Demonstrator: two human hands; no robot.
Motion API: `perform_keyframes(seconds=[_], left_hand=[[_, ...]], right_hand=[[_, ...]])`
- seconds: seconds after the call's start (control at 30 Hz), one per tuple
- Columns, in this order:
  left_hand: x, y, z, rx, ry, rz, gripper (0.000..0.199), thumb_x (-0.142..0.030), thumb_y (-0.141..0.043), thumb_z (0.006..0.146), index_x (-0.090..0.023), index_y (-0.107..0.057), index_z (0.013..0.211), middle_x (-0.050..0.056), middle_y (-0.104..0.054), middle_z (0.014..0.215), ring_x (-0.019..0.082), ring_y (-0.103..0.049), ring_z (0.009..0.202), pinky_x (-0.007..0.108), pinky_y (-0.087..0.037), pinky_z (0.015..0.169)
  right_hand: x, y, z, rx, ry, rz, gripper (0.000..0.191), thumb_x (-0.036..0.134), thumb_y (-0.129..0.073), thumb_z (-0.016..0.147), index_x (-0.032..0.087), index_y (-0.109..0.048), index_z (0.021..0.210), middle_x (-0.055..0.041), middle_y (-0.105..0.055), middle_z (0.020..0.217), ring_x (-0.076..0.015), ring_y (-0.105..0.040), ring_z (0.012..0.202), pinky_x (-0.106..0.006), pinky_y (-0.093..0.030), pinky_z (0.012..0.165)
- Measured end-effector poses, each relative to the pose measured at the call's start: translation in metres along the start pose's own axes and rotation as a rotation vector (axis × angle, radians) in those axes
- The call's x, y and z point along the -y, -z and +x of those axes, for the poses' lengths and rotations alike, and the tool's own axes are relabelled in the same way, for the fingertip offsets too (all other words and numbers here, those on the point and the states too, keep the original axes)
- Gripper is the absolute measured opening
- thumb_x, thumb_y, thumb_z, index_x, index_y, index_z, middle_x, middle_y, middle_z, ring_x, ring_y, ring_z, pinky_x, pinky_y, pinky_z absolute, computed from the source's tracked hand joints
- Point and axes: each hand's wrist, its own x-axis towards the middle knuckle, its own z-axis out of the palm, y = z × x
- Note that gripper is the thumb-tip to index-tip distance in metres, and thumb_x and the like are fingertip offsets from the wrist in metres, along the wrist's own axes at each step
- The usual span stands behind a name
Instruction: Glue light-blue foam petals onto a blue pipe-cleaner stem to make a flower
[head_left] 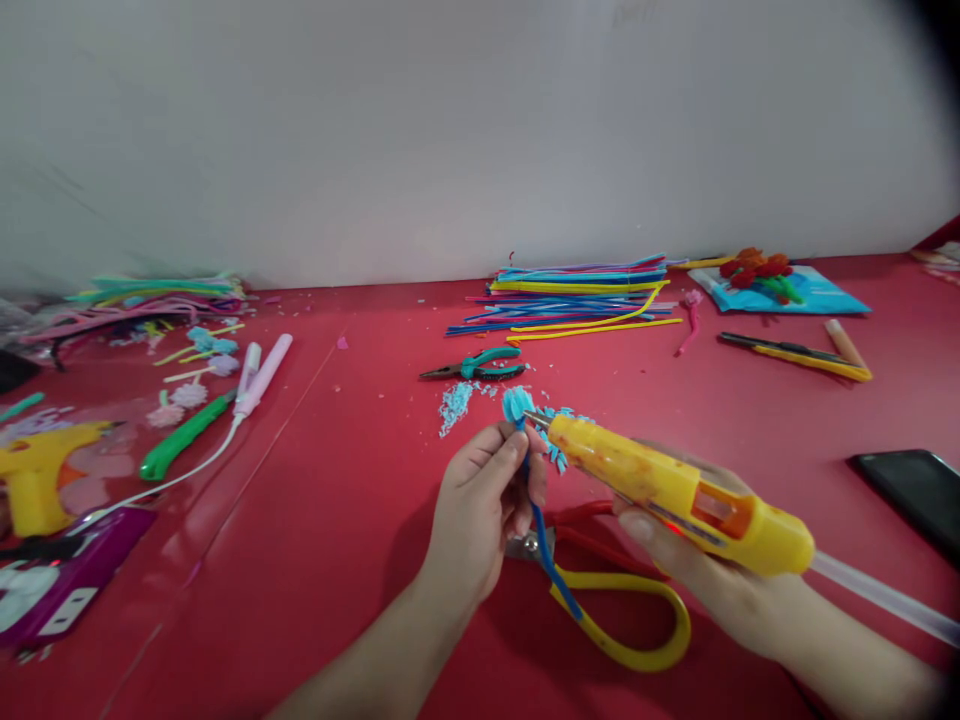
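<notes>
Yellow plastic, far left on the red table [322, 600]: a spare glue gun [37, 480], then a pink hair iron [262, 380]. Centre-left, left hand [469, 500]: thumb and fingers pinched on blue stem [551, 565], just under a pale-blue fuzzy tuft [517, 403]. Tuft sits directly beyond the fingertips; stem's long axis slants down and rightward, toward the wearer, passing over the scissors [675, 640]. Pliers [480, 366] lie beyond. Left hand is the nearer to the tuft. Right hand [694, 570]: wrapped around the working glue gun [652, 485], whose body slopes up-left, nozzle [538, 420] at tuft's lower right edge; contact cannot be told. Far right: dark phone [911, 490], flat on the table
</notes>
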Motion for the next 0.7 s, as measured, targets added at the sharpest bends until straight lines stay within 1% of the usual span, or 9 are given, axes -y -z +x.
perform_keyframes(seconds=[0.1,0.2,0.33,0.53,0.6,0.7], left_hand=[[0.0002,0.0006,0.0003,-0.009,-0.016,0.036,0.017,-0.032,-0.056,0.081,-0.017,-0.055,0.074,-0.006,-0.053,0.048,0.002,-0.034,0.031,0.011,-0.025,0.03],[0.0009,0.002,0.0007,-0.027,-0.015,0.07,0.018,-0.034,-0.058,0.079,-0.017,-0.055,0.073,-0.005,-0.056,0.048,0.002,-0.036,0.03,0.011,-0.025,0.029],[0.0015,0.0026,0.001,-0.065,-0.017,0.092,0.019,-0.033,-0.06,0.076,-0.016,-0.057,0.069,-0.003,-0.058,0.05,0.003,-0.038,0.03,0.012,-0.029,0.029],[0.0015,0.0022,0.0009,-0.111,-0.054,0.106,0.018,-0.031,-0.059,0.077,-0.017,-0.056,0.066,-0.004,-0.058,0.051,0.003,-0.039,0.031,0.012,-0.03,0.029],[0.0018,0.0024,0.001,-0.113,-0.057,0.11,0.018,-0.03,-0.058,0.078,-0.017,-0.056,0.066,-0.003,-0.059,0.051,0.003,-0.04,0.031,0.012,-0.03,0.029],[0.0019,0.0023,0.0011,-0.113,-0.053,0.116,0.018,-0.03,-0.058,0.078,-0.017,-0.055,0.065,-0.004,-0.059,0.051,0.003,-0.039,0.031,0.012,-0.031,0.029]], right_hand=[[0.0004,-0.0008,0.0002,0.07,-0.001,0.027,0.019,0.033,-0.052,0.084,0.021,-0.061,0.074,-0.0016,-0.06,0.065,-0.0148,-0.058,0.058,-0.024,-0.049,0.053],[0.0016,-0.0019,0.0016,0.058,0.004,0.049,0.018,0.033,-0.052,0.084,0.021,-0.062,0.075,-0.002,-0.06,0.065,-0.0152,-0.058,0.059,-0.024,-0.049,0.053],[0.0032,-0.0024,0.0031,0.046,0.002,0.051,0.018,0.034,-0.053,0.083,0.021,-0.061,0.075,-0.0027,-0.06,0.067,-0.0153,-0.058,0.06,-0.024,-0.049,0.054],[0.0024,-0.0025,0.0016,0.042,-0.018,0.064,0.017,0.034,-0.053,0.083,0.02,-0.062,0.077,-0.0025,-0.061,0.068,-0.0152,-0.058,0.06,-0.024,-0.049,0.053],[0.0023,-0.0026,0.0014,0.039,-0.007,0.059,0.017,0.034,-0.052,0.083,0.021,-0.062,0.082,-0.0036,-0.063,0.072,-0.0166,-0.06,0.063,-0.025,-0.05,0.053],[0.0024,-0.0025,0.0018,0.034,0.027,0.024,0.019,0.033,-0.051,0.085,0.021,-0.063,0.093,-0.0071,-0.066,0.087,-0.0199,-0.063,0.073,-0.026,-0.05,0.054]])
